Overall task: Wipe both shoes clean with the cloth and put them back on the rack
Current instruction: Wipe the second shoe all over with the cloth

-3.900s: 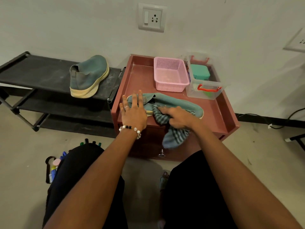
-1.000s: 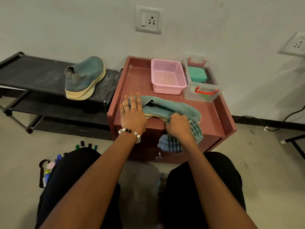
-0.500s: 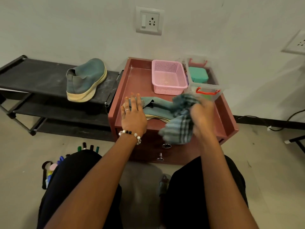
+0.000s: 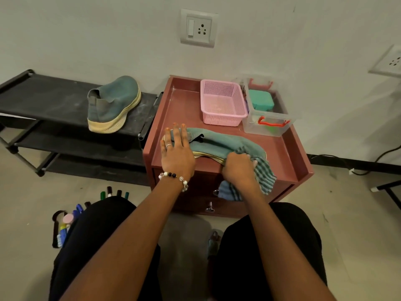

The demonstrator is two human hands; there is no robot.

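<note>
One teal shoe [image 4: 225, 144] lies on its side on the tabletop [image 4: 180, 105]; the left hand [image 4: 176, 153] presses its heel flat-fingered, the right hand [image 4: 238, 168] grips the checked cloth [image 4: 265, 177] against its sole. The other shoe [image 4: 112, 105] sits on the rack [image 4: 43, 98]; whether it is wiped, I cannot tell.

Red-brown cabinet [image 4: 288, 148] with raised rim along left, far and right edges; near edge open. On top: teal shoe [image 4: 219, 143] lying on its side along near edge, heel left, toe right; striped cloth [image 4: 265, 173] at toe, draped over near edge; pink basket [image 4: 222, 103] at far centre; clear plastic box [image 4: 267, 124] with red handles just right of basket, touching it. Left of cabinet: black rack [image 4: 47, 98], upper shelf carrying second teal shoe [image 4: 114, 104], upright, heel near. Floor [image 4: 28, 203] at near left: markers [image 4: 108, 192] and a pouch, partly hidden.
</note>
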